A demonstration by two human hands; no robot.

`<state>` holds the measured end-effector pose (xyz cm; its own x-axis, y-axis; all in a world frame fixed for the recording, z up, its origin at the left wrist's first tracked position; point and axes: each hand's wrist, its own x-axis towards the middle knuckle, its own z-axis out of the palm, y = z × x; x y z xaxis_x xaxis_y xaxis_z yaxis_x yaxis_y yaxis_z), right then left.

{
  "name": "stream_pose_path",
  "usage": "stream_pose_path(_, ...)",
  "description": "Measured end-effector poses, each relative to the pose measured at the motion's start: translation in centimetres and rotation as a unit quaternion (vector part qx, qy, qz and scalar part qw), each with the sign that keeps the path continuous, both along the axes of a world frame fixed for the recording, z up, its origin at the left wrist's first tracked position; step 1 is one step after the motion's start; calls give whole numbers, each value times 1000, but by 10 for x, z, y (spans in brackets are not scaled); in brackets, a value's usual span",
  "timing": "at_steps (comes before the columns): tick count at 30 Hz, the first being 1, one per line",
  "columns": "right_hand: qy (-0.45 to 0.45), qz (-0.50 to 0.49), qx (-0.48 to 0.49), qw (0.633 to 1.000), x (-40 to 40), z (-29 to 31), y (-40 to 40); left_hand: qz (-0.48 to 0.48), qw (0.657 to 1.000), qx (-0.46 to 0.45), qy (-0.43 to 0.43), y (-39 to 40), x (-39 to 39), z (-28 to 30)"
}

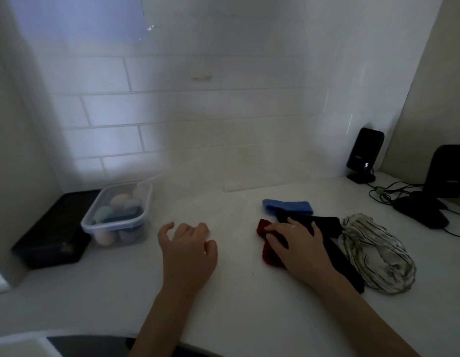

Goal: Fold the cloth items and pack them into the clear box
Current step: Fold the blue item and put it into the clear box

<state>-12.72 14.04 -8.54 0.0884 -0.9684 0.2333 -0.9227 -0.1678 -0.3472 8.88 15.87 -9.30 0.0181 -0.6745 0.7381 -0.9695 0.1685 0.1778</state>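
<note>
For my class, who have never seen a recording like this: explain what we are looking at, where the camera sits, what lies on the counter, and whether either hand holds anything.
There is no machine here. One picture comes from a camera worn on a person's head, looking forward and down at their two bare hands.

On the white counter, at left, stands a clear box already holding rolled cloth items, beside a black box. At right lie a blue cloth, a red cloth, a black cloth and a striped cloth. Further back are black speakers with cables.

The left hand hovers with curled fingers and holds nothing. The right hand lies flat on the red and black cloths, pressing rather than gripping.
</note>
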Motion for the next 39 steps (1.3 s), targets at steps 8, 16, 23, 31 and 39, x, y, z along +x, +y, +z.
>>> stream_pose_path(8,-178,-47,-126,975,-19,16,-27,4,1000,15,19,0,0,2)
stream_pose_path(16,-118,-119,-48,985,-33,24,-87,-29,998,55,28,-1,-5,4)
stream_pose_path(23,17,-105,129,986,-30,5,-120,-45,998,35,10,-4,-7,6)
stream_pose_path(31,67,-87,91,990,-16,27,-115,-44,999,30,7,-2,-8,4)
stream_pose_path(39,-330,107,-4,938,51,104,-55,-69,995,32,71,3,-6,7)
